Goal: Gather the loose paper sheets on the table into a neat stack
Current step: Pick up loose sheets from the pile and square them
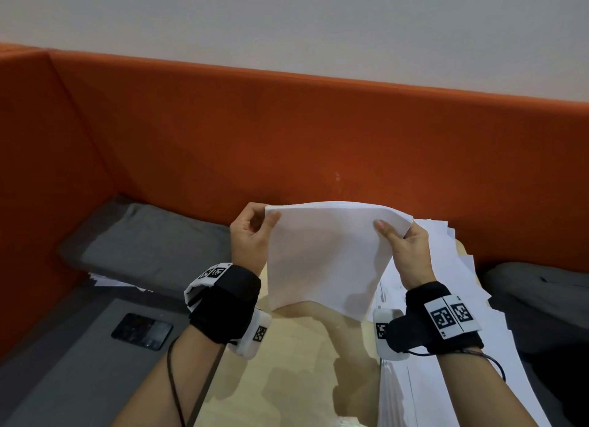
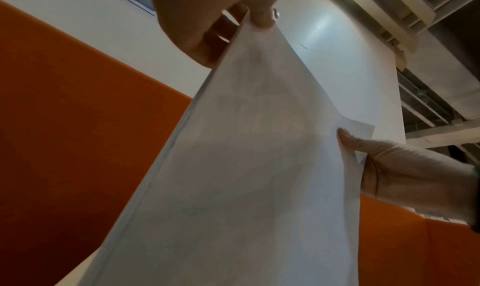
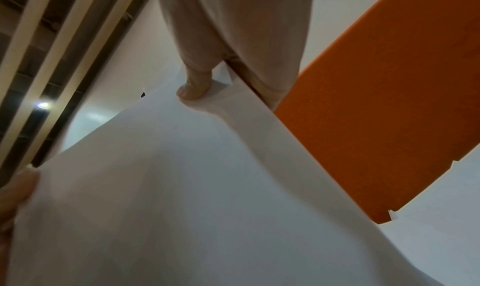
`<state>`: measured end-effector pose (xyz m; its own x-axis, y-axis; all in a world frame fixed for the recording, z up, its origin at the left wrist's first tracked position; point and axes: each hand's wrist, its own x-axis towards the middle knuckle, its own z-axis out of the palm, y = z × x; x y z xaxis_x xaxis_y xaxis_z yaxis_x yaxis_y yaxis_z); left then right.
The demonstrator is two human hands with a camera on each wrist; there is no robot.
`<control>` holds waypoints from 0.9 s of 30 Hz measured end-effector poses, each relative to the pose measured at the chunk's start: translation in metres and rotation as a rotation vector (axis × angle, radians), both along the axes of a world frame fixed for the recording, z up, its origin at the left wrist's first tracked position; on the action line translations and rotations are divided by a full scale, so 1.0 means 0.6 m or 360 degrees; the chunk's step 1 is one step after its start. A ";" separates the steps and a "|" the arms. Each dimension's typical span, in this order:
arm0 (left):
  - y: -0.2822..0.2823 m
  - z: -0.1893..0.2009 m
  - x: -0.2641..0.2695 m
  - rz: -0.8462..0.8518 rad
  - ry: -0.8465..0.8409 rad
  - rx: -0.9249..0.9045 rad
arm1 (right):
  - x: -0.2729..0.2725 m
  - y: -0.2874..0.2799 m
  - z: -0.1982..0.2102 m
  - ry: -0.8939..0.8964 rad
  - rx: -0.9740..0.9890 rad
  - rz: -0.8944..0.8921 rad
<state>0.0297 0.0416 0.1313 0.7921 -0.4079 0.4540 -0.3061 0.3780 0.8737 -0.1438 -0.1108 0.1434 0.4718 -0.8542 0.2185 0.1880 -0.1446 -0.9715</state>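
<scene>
Head view: left hand (image 1: pixel 251 235) and right hand (image 1: pixel 404 251) pinch the top corners of a sheaf of paper sheets (image 1: pixel 325 257), held above the wooden table (image 1: pixel 287 379). Loose sheets (image 1: pixel 452 299) sprawl over its right edge; risk they slide off.

Left wrist: thumb (image 2: pixel 262 17) clamps one corner; the sheaf's edges look unaligned, so an inner sheet could slip.

Right wrist: thumb (image 3: pixel 192 89) presses the bowed sheaf; buckling could crease it.

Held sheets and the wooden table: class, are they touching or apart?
Apart. In the head view both hands, left hand and right hand, hold the held sheets up, and their bottom edge hangs above the wooden table with bare tabletop showing below it.
</scene>
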 end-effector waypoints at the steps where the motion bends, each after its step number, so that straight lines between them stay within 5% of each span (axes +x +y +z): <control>1: -0.002 -0.003 -0.001 -0.0074 0.0014 0.0037 | 0.000 0.000 -0.001 0.0001 0.0001 0.0019; 10: -0.003 -0.083 0.008 -0.0201 0.0146 0.0443 | -0.005 0.004 0.000 -0.0039 -0.0011 0.0046; 16: -0.008 -0.099 0.010 -0.0177 0.0222 0.0466 | -0.017 0.020 -0.122 0.0595 0.0235 0.0244; 19: 0.016 -0.173 -0.007 -0.0276 0.0301 0.0849 | -0.020 0.012 -0.164 0.0676 0.0311 0.0214; 22: 0.047 -0.254 -0.030 -0.0299 0.0350 0.1312 | -0.033 0.017 -0.221 0.1063 0.0315 0.0345; 27: 0.033 -0.246 -0.032 -0.0277 0.0563 0.1376 | -0.045 0.036 -0.257 0.1122 0.0213 0.0134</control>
<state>0.0105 0.0611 -0.0161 0.7223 -0.6158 -0.3149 0.0296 -0.4275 0.9035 -0.1707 -0.0891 -0.0108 0.5274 -0.8069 -0.2660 -0.4845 -0.0285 -0.8743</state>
